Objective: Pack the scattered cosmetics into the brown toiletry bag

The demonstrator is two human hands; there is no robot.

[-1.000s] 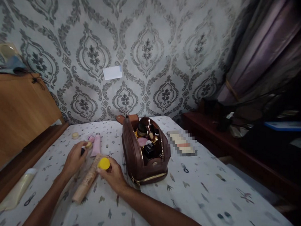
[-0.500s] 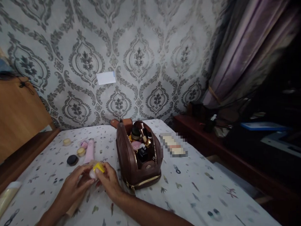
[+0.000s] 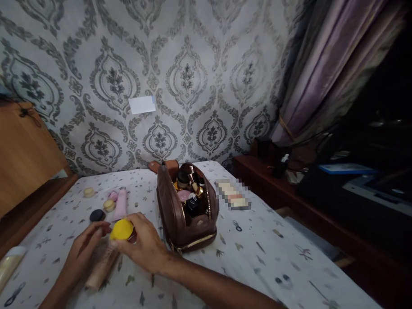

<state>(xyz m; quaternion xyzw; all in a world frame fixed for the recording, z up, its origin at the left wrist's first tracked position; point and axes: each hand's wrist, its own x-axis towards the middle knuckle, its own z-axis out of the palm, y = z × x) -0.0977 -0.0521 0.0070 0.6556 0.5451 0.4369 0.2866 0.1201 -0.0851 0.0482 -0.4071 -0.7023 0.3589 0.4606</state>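
My right hand (image 3: 143, 244) grips a small jar with a round yellow lid (image 3: 121, 229), left of the brown bag. Beside it, my left hand (image 3: 86, 249) has its fingers apart with nothing in them. A beige tube (image 3: 101, 271) lies on the cloth between my forearms. Cosmetics, among them a black-capped bottle (image 3: 193, 206) and a pink round item (image 3: 184, 195), fill the unzipped brown bag (image 3: 165, 210). Beyond my hands lie a pink tube (image 3: 121, 204), a black round lid (image 3: 97, 215) and small pale jars (image 3: 109, 205).
The patterned cloth (image 3: 237, 270) covers the surface. A cream tube (image 3: 9, 267) lies at the far left. Right of the bag is a pixelated flat item (image 3: 233, 194). A wooden board (image 3: 22, 156) stands at left; a dark red ledge (image 3: 277, 183) runs along the right.
My left hand has moved left, away from the yellow-lidded item. My right hand has turned it, so the round yellow top now shows. The view has shifted slightly.
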